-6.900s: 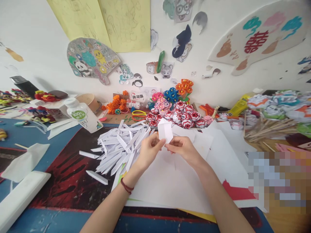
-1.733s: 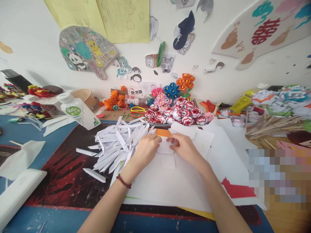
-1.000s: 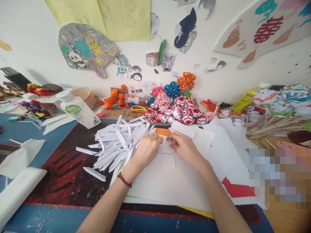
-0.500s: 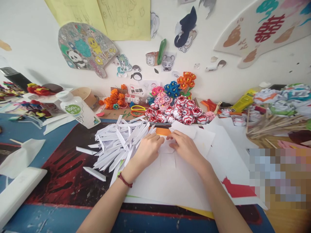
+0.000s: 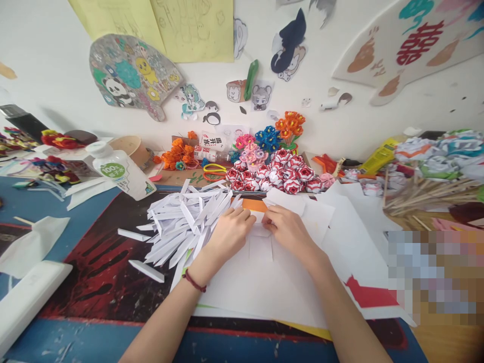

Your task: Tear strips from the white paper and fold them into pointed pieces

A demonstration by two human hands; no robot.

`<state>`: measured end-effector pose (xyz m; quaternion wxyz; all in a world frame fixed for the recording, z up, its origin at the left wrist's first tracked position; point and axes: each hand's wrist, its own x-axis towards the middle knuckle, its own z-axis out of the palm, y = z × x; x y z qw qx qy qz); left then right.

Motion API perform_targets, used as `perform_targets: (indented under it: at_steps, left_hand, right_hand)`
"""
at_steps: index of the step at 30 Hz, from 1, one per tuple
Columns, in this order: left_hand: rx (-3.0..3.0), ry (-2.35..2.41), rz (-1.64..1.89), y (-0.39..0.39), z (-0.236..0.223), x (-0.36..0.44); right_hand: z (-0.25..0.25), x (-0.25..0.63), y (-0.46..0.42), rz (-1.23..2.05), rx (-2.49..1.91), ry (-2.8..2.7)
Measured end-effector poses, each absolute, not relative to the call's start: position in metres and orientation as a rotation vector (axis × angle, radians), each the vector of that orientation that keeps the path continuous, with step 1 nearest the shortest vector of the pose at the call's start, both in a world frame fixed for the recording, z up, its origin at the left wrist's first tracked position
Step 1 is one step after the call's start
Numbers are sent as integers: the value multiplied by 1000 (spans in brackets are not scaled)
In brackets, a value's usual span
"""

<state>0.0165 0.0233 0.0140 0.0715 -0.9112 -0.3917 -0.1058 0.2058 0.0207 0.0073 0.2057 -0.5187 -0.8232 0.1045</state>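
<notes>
A small folded piece of white paper (image 5: 260, 229) lies flat on a stack of large white sheets (image 5: 264, 287) in the middle of the desk. My left hand (image 5: 227, 232) presses on its left side with fingers curled down, thumb and fingertips closed on the fold. My right hand (image 5: 288, 228) holds the right side the same way. The fingertips of both hands nearly meet over the paper's top edge. A red string bracelet circles my left wrist. A heap of several folded white paper strips (image 5: 185, 224) lies just left of my left hand.
Red-and-white paper roses (image 5: 276, 177) and coloured paper flowers (image 5: 270, 138) stand behind my hands. A white plastic bottle (image 5: 121, 174) leans at the left. Wooden sticks (image 5: 419, 196) and crumpled paper flowers lie at the right. A white box (image 5: 26, 297) sits at the near left.
Earlier the paper was held up in the air; now it lies on the sheets. Over the last second both hands have drawn closer together along its top fold.
</notes>
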Motion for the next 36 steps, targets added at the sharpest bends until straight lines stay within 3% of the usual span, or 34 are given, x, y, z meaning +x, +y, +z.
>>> perform_targets:
  at_steps: [36]
  left_hand:
    - [-2812, -1085, -176, 20, 15, 16]
  right_hand:
    - [19, 189, 7, 56, -1619, -2584]
